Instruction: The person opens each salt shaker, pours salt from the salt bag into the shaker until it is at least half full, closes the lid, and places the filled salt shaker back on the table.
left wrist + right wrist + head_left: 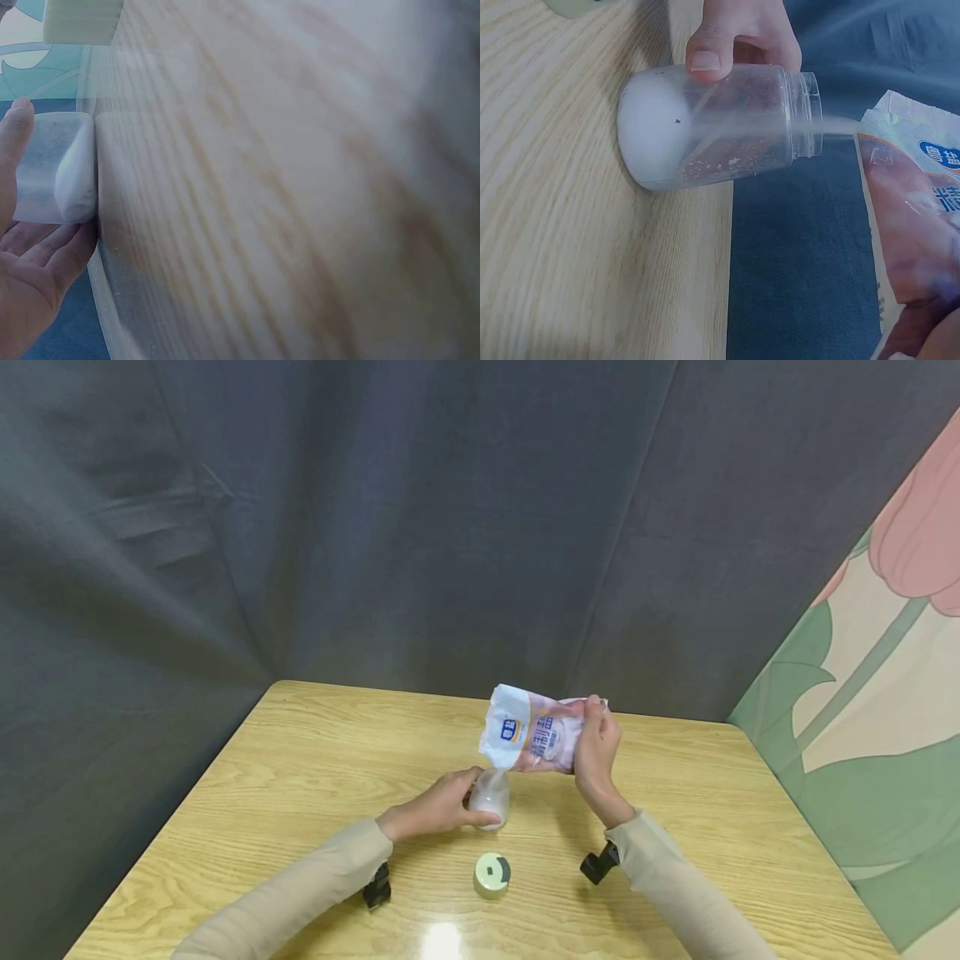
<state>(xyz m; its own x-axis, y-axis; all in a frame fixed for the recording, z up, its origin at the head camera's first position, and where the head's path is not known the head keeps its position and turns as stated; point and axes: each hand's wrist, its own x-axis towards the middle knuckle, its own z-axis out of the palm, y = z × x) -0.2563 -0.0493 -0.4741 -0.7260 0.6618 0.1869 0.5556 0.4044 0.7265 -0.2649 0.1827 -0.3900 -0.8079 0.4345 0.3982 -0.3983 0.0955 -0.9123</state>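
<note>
With its thumb and fingers about the side, my left hand (438,806) grips a clear jar (491,803) that stands upright on the table. White salt (654,129) lies in the bottom of the jar, and some grains cling to its inner wall. Over the jar, my right hand (597,753) holds a pink and white salt bag (531,731), tilted with its torn corner toward the jar's open mouth. A thin stream of salt (841,125) runs from that corner into the jar. In the left wrist view, the thumb and fingers show on either side of the jar.
A pale green round lid (491,877) with a dark patch on top sits on the wooden table (315,743), nearer to me than the jar. Dark curtain (450,527) hangs behind the table, and a flower-patterned panel (885,693) stands at the right.
</note>
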